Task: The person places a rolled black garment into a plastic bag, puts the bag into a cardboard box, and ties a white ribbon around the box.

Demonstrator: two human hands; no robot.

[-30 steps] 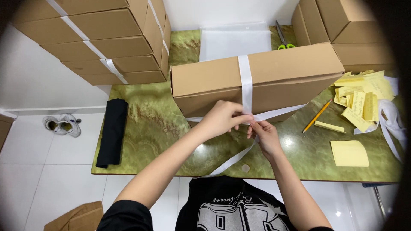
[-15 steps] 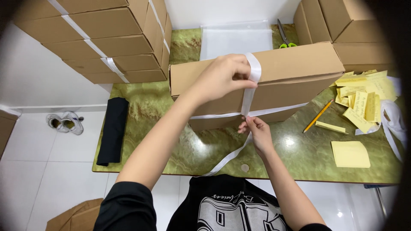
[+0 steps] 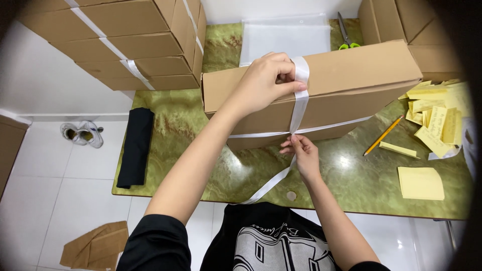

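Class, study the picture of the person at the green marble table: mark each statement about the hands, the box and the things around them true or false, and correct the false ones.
1. The left hand presses the flat white strap on top of the long brown cardboard box. True.
2. The right hand holds a pair of scissors. False: it pinches the strap below the box's front; the green-handled scissors lie behind the box.
3. An orange pencil lies on the green marble table. True.
4. The folded black cloth lies on top of the box. False: it lies at the table's left edge.
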